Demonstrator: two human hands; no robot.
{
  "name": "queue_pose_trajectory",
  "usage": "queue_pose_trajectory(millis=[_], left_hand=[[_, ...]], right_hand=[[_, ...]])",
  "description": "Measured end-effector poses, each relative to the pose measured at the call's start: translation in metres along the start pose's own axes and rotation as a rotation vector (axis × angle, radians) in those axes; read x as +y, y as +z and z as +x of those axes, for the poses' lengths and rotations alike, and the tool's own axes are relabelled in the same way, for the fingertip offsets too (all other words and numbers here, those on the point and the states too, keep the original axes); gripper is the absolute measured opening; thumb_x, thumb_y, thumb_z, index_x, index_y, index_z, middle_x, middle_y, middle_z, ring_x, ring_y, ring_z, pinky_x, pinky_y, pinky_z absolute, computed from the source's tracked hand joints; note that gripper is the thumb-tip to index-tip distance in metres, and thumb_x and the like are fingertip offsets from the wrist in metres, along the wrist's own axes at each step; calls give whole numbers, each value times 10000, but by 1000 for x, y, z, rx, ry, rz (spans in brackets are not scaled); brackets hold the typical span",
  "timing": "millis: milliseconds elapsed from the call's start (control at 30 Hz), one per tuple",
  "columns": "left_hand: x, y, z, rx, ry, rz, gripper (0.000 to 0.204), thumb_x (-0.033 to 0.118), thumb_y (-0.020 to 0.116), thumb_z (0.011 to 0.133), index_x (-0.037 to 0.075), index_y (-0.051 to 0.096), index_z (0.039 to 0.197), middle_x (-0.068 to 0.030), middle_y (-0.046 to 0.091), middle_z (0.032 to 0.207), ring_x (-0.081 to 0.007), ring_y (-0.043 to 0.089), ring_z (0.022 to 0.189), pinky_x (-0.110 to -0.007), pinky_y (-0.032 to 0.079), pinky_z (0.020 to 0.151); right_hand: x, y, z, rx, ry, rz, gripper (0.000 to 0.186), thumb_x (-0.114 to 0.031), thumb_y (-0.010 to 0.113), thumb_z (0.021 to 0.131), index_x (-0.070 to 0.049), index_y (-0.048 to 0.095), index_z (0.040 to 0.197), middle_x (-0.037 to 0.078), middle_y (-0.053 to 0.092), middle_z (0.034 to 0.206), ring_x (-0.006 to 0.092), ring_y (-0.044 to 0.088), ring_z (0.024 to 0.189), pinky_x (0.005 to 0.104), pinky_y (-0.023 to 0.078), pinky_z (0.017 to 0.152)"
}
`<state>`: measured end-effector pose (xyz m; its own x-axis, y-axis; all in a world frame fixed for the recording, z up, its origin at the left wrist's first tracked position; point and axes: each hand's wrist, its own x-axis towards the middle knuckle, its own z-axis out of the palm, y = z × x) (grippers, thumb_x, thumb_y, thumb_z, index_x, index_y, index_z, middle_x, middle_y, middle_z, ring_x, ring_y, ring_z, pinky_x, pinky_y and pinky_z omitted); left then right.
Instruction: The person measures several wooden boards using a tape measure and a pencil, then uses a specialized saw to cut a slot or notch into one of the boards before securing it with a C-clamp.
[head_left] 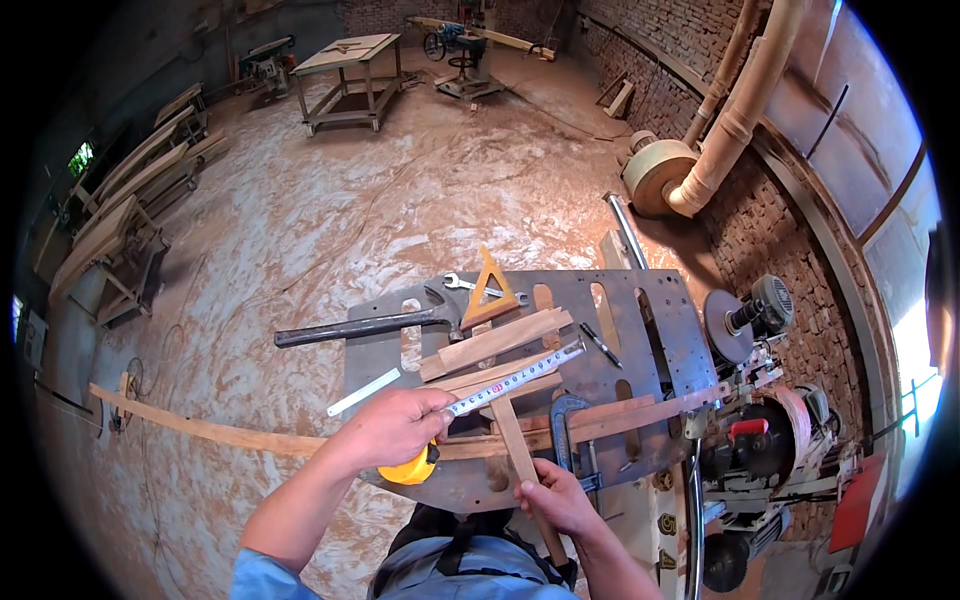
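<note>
While on tape measure (412,466): left hand (395,425)

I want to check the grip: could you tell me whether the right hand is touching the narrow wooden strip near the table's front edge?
Touching. The head view shows the right hand with fingers wrapped around the narrow wooden strip.

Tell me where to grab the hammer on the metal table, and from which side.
Grip the hammer on its long dark handle, near the free end that overhangs the metal table at the left. Come from the left: its head lies crowded against the wooden strips.
</note>
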<state>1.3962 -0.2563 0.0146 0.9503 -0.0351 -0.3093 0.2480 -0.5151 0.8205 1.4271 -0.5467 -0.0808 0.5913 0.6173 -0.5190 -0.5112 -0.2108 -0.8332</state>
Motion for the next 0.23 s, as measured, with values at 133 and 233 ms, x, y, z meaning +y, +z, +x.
queue_pose_trajectory(millis=[133, 233], left_hand=[[19, -1, 5, -30, -63, 35, 196, 193, 530, 1010, 65, 667, 1066, -90, 716, 857, -244, 687, 810, -370, 525, 761], [-5, 3, 14, 4, 6, 105, 200, 225, 564, 1017, 111, 688, 1125, -96, 732, 850, -220, 700, 799, -355, 539, 756]], right_hand=[[1, 0, -1, 2, 16, 1, 343, -160, 643, 944, -22, 578, 1250, 6, 634, 867, 68, 583, 704, 236, 513, 615], [6, -2, 1, -24, 11, 27, 358, -170, 654, 946, -28, 573, 1264, 10, 638, 883, 70, 586, 711, 234, 518, 629]])
